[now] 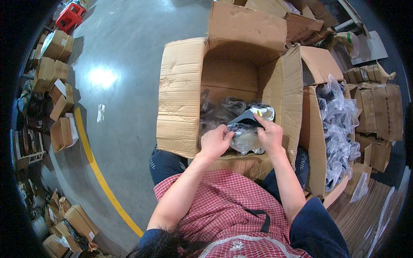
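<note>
Your left hand (216, 142) is pinching clear bag (248, 142), right hand (271, 133) gripping dark part (245, 116) by carton's (180, 99) near edge; bag's slickness risking drop.

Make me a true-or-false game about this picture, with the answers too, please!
1. The right hand holds a dark grey item. True.
2. The left hand touches nothing. False: it touches clear plastic at the open box.
3. A yellow line runs along the floor. True.
4. The stool at the upper left is blue. False: it is red.
5. The box on the right has clear plastic in it. True.
</note>
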The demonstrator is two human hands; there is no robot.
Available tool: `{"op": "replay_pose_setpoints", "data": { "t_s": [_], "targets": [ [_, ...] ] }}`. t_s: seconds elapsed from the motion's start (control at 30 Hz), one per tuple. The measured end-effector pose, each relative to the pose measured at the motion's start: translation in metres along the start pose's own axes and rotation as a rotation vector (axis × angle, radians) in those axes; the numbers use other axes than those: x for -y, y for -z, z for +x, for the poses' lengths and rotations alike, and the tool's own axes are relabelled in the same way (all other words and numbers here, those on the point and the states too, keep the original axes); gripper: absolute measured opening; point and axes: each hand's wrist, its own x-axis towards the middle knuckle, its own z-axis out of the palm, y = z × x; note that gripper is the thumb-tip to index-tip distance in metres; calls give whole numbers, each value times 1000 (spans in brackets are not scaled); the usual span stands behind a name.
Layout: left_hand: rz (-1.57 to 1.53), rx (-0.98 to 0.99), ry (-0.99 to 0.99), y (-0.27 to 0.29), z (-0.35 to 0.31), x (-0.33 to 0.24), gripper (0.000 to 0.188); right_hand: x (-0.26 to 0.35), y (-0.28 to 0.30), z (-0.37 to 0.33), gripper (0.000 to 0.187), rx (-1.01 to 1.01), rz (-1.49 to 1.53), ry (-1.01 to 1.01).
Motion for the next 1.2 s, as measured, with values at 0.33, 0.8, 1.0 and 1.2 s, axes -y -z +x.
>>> {"op": "replay_pose_setpoints", "data": {
  "t_s": [0.33,0.8,1.0,1.2],
  "targets": [
    [467,271,-139,-29,-11,16,14,-23,27,24,34,-105,1020,-680],
    [-928,681,-189,19,5,-5,83,-21,-11,-57,38,566,2287,-934],
    [-632,752,-452,6,-25,-11,90,31,-50,-114,47,940,2751,-824],
    [-445,660,-282,27,-35,-35,42,-40,-59,-115,36,829,1516,-990]
  ]
}}
